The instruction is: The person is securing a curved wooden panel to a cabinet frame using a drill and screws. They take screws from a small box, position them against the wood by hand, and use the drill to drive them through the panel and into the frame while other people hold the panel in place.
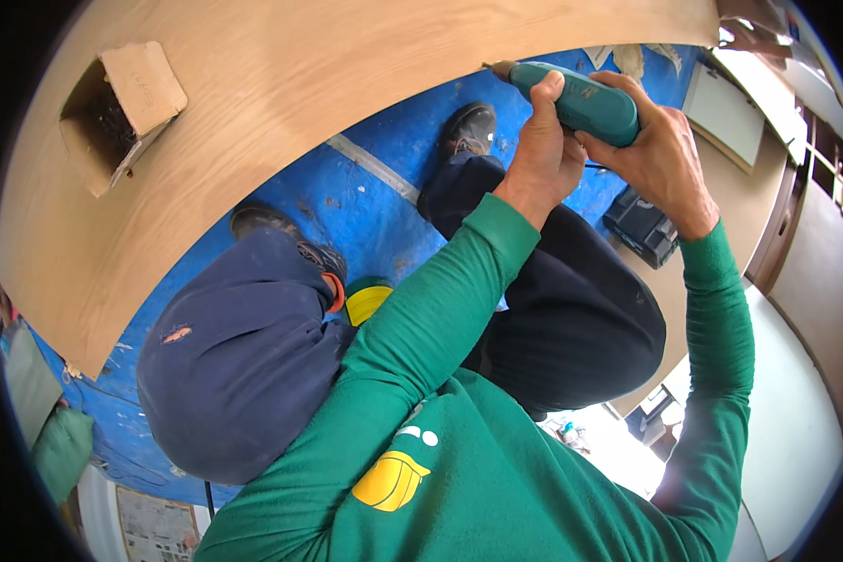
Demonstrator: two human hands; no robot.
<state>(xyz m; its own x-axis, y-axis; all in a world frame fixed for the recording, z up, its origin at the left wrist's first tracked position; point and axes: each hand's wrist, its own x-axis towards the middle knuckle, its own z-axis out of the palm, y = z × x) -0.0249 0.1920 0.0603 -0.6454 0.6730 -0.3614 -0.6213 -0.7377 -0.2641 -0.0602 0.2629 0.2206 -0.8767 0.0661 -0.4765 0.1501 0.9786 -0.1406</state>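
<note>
Both my hands are on a teal power drill (585,101) with a brownish, tapering nose. My right hand (660,155) wraps around its rear end. My left hand (545,145) steadies its body from the near side, thumb pointing up along it. The drill lies roughly level. Its tip meets the near edge of a large wooden panel (365,56), or comes very close; I cannot tell which. Whatever sits at the tip is too small to make out.
An open cardboard box (145,89) with small dark pieces inside stands on the panel at the left. A black case (642,228) lies right of my knees. Yellow tape (367,304) is between my legs on the blue floor (375,201). Pale boards (726,112) lean at the right.
</note>
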